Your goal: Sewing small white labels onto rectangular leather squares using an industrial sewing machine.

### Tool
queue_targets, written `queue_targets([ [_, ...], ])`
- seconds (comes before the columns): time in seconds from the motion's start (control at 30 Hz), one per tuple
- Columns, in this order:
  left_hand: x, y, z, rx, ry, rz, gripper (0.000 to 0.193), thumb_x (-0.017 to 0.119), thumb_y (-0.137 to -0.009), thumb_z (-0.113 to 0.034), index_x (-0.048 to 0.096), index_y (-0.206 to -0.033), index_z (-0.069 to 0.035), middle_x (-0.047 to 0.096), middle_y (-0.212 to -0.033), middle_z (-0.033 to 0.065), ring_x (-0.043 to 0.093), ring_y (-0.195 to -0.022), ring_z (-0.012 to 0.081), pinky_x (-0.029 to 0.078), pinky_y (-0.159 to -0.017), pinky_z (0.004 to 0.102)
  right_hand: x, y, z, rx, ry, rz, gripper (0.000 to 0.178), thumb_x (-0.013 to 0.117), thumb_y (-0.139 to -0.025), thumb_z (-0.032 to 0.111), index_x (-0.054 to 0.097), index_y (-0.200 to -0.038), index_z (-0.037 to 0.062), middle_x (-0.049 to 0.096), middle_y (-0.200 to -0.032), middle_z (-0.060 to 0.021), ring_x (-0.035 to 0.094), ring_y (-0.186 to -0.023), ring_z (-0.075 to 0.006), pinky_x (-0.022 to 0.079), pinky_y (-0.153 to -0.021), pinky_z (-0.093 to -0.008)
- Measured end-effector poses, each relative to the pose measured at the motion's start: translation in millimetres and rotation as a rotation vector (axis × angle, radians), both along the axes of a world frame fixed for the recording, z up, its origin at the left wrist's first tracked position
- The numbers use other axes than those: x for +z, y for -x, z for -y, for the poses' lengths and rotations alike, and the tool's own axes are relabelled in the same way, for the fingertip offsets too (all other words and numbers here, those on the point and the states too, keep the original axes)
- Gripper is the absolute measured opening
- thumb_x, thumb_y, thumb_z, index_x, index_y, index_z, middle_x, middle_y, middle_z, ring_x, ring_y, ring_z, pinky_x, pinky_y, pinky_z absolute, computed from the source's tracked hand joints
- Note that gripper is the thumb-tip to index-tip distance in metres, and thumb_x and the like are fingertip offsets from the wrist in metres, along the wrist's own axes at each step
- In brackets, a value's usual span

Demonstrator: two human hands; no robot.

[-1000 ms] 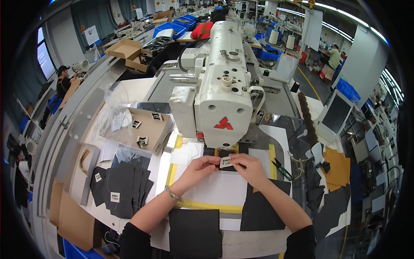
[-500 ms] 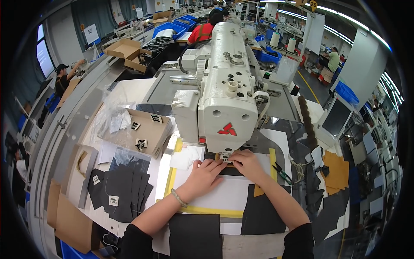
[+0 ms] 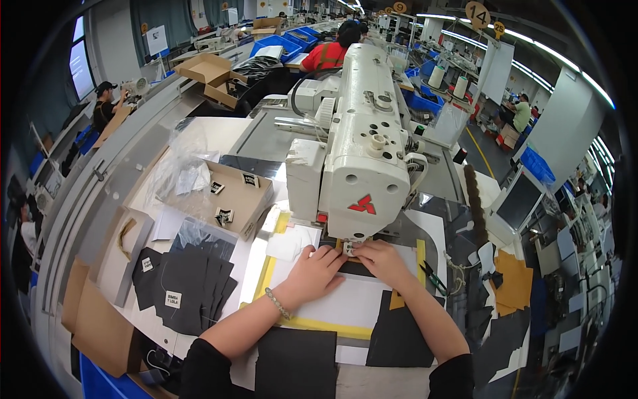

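Below the head of a white industrial sewing machine sits a small white fabric label with dark lettering, in a tan frame over a black piece. My right hand reaches it from the right, its thumb and fingertips pinched at the label's edge. From the left my left hand lies over the white sheet, fingers stretched out, their tips pressing beside the label. A beaded bracelet circles my left wrist. Yellow tape borders the white sheet. The fingers partly hide the label.
At left are a stack of black pieces, some with white labels, and a cardboard box holding several labels. Black panels lie in front. Dark-handled snips, mustard pieces and a monitor stand at right.
The whole view has shifted and tilted slightly. Both hands stay at the label, with only small finger movement; the label is a little more covered by my right fingers.
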State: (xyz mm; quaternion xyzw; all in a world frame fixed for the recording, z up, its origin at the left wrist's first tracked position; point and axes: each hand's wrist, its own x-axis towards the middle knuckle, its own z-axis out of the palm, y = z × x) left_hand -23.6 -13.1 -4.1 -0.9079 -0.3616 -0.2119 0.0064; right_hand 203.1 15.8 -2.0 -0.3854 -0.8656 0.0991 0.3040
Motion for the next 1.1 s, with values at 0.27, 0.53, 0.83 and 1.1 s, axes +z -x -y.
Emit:
queue_targets([
  [0.27, 0, 10, -7, 0.038, -0.039, 0.116, 0.041, 0.067, -0.083, -0.029, 0.062, -0.116, -0.005, 0.061, -0.11, 0.0045, 0.053, -0.106, 0.0188, 0.037, -0.09, 0.0389, -5, 0, -1, 0.014, 0.041, -0.064, 0.012, 0.069, -0.079, 0.005, 0.067, -0.091, 0.0048, 0.07, -0.101, -0.0077, 0.066, -0.091, -0.0286, 0.053, -0.081, -0.0378],
  [0.53, -3, 6, -7, -0.023, 0.021, 0.062, 0.048, 0.067, -0.085, -0.034, 0.055, -0.126, -0.011, 0.056, -0.127, 0.0034, 0.049, -0.117, 0.0193, 0.035, -0.094, 0.0416, -9, 2, -5, 0.005, -0.039, -0.083, 0.009, 0.07, -0.079, 0.005, 0.067, -0.088, 0.0067, 0.071, -0.096, -0.0048, 0.066, -0.088, -0.0248, 0.048, -0.082, -0.0354],
  [0.83, -6, 1, -7, -0.063, -0.042, -0.033, 0.049, 0.06, -0.089, -0.045, 0.053, -0.126, -0.013, 0.055, -0.13, 0.004, 0.047, -0.118, 0.0214, 0.038, -0.092, 0.0421, 5, 1, 0, -0.009, -0.058, 0.04, 0.015, 0.073, -0.075, 0.017, 0.07, -0.088, 0.0116, 0.07, -0.095, -0.0008, 0.06, -0.093, -0.0187, 0.035, -0.085, -0.0342],
  [1.1, -8, 3, -10, -0.094, -0.046, 0.004, 0.036, 0.065, -0.085, -0.035, 0.058, -0.112, -0.013, 0.057, -0.12, 0.0039, 0.049, -0.115, 0.0211, 0.037, -0.094, 0.0403, 4, -5, 8, 0.017, -0.123, 0.206, 0.032, 0.073, -0.076, 0.029, 0.069, -0.104, 0.0148, 0.066, -0.117, 0.0, 0.054, -0.105, -0.0214, 0.034, -0.089, -0.0382],
])
